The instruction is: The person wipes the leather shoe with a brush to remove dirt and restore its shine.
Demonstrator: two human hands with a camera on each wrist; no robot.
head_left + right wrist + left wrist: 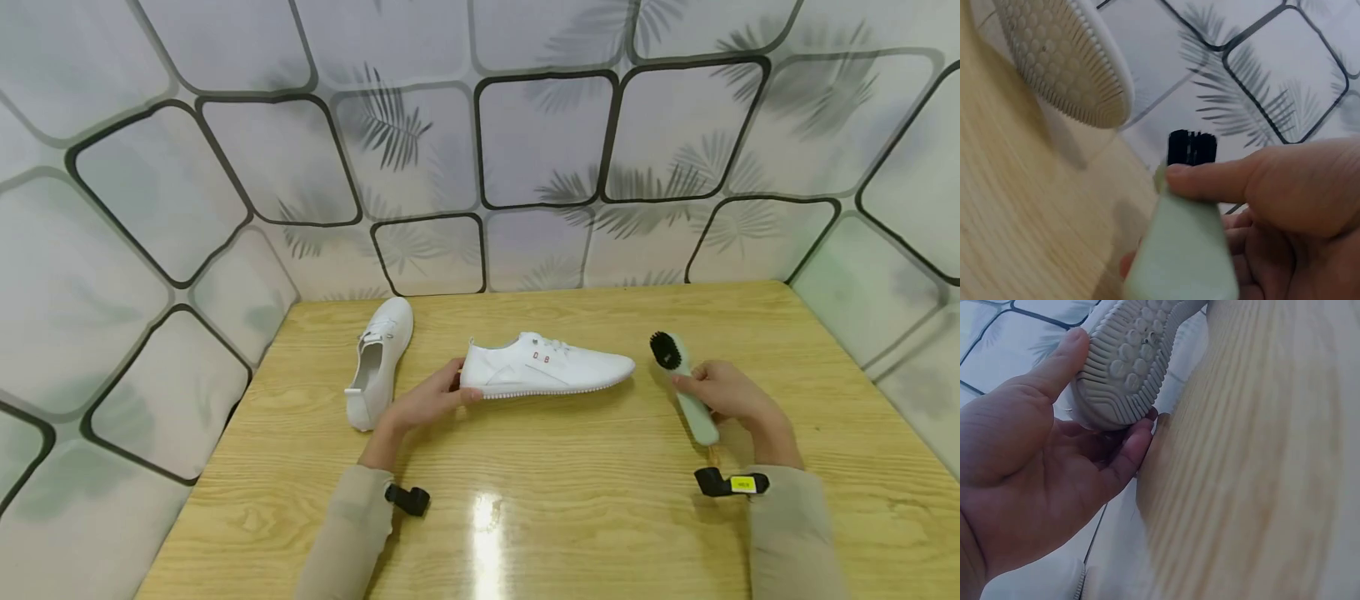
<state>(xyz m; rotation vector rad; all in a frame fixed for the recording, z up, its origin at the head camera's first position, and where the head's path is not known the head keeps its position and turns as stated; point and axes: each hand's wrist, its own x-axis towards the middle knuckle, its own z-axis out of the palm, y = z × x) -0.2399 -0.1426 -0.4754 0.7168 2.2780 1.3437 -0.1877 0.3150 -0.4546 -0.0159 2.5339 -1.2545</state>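
My left hand (429,400), thumb and fingers closed around its heel, holds a white shoe (547,372) raised above the table (585,500); my right hand (731,393) grips a brush (698,417) near the toe, apart. I judge this preparatory; next likely calls for bringing bristles (664,350) to shoe.

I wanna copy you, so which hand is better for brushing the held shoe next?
Probably the right hand: it holds the brush, near the toe of the held shoe. The left hand is busy gripping that shoe's heel.
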